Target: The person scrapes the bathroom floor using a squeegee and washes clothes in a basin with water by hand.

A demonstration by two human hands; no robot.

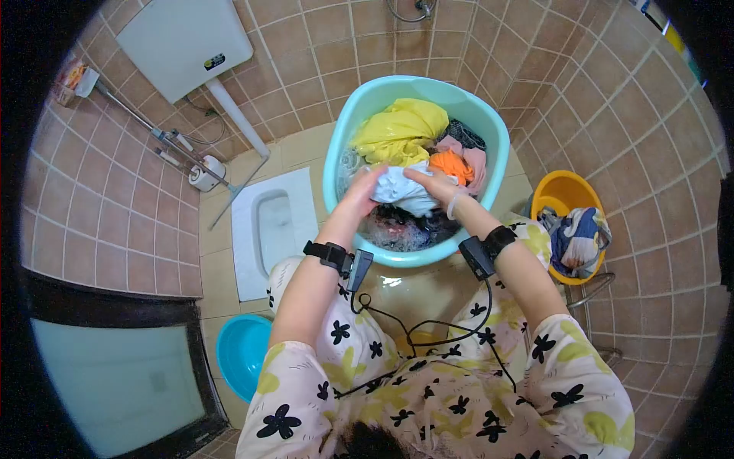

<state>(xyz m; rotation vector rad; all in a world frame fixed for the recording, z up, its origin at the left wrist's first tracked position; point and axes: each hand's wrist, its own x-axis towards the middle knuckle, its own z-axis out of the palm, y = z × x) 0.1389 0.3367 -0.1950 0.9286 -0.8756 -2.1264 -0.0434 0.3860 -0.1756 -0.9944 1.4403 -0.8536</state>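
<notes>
A pale blue-white cloth garment (405, 190) is bunched between my two hands over the large turquoise tub (498, 138). My left hand (365, 187) grips its left side, and my right hand (434, 186) holds the right side, fingers partly hidden in the folds. Behind the garment lies a bulging yellow cloth (397, 130). An orange cloth (451, 165) and a pink cloth (475, 162) sit to the right, with a dark patterned cloth (468, 135) at the back. Dark wet laundry (413, 231) lies in sudsy water nearest me.
A yellow bucket (562, 183) with clothes (579, 241) stands to the right. On the left are a squat toilet (306, 210), a blue basin (243, 356) and a long-handled squeegee (243, 189). Black cables (451, 336) hang from my wrist devices across my lap.
</notes>
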